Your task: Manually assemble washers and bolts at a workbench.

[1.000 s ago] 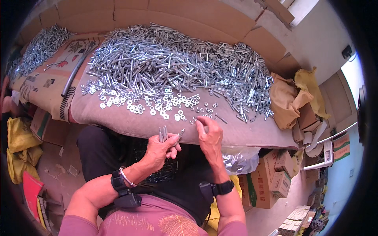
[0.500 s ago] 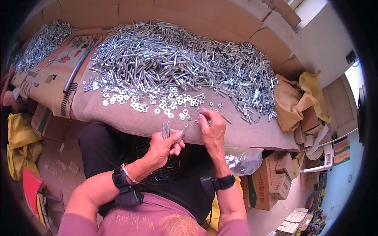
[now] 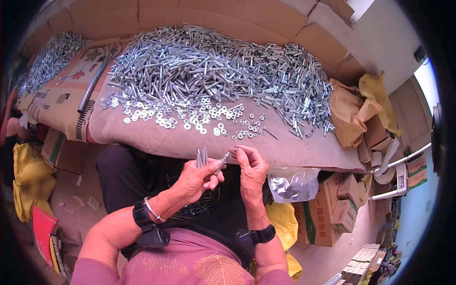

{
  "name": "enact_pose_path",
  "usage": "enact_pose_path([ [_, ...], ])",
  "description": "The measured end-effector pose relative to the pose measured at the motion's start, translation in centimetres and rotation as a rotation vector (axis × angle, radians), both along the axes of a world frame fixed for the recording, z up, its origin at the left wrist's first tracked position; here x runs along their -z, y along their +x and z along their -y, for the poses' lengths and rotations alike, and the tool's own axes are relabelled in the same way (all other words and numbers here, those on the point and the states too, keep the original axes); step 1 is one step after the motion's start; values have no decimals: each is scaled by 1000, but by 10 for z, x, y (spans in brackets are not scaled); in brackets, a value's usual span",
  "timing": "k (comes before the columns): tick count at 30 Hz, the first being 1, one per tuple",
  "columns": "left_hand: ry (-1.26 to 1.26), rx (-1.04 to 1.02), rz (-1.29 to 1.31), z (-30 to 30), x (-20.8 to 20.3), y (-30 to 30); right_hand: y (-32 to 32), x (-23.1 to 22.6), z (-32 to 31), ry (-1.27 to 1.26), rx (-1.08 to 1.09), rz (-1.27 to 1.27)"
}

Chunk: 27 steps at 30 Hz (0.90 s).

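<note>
Foremost, small metal piece (image 3: 233, 150): at the right hand's (image 3: 252, 170) fingertips, just beside the tip of the tilted bolt (image 3: 222, 163); judged liable to drop, from so slight a pinch or a knock against that tip.
Upright bolts (image 3: 203, 156): a few, side by side in the left hand (image 3: 195, 181); could slip or splay, the cause being one grip shared with the tilted bolt.
Left fingers: curled closed, thumb pressed toward the forefinger on the tilted bolt, upright bolts lodged behind; exact count cannot be told.
Right fingers: thumb and forefinger nearly together on the small metal piece, its kind too small to tell; other fingers loosely bent.
Lap: dark, shiny metal pieces (image 3: 195, 207), partly hidden below the left hand.
Padded surface (image 3: 289, 151): brownish, its edge just beyond the hands.
Loose rings: bright flat washers (image 3: 217, 131), with smaller rings (image 3: 257, 129) to their right.
Large bolt heap (image 3: 190, 71): silvery, tangled, behind the washers.
Cardboard (image 3: 228, 15): upright backing, behind the heap.
</note>
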State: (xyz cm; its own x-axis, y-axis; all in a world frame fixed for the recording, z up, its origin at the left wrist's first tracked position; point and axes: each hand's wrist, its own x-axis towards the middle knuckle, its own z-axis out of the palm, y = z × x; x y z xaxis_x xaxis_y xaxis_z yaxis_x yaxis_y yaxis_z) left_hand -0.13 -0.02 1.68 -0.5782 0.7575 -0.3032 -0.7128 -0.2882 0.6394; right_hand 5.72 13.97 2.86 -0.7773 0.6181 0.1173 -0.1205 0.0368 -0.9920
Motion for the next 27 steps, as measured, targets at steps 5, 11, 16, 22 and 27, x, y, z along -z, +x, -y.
enact_pose_path([
  [5,13,35,13,4,-6,8,9,0,12,-26,-6,32],
  [11,49,87,173,12,-6,12,17,3,18,-58,-29,-5],
  [16,71,121,264,16,-1,13,21,7,20,-170,-69,-72],
  [22,-159,20,-233,20,1,11,23,5,16,-233,-143,-36],
  [27,-358,4,-672,27,7,12,25,12,5,-85,-278,184],
])
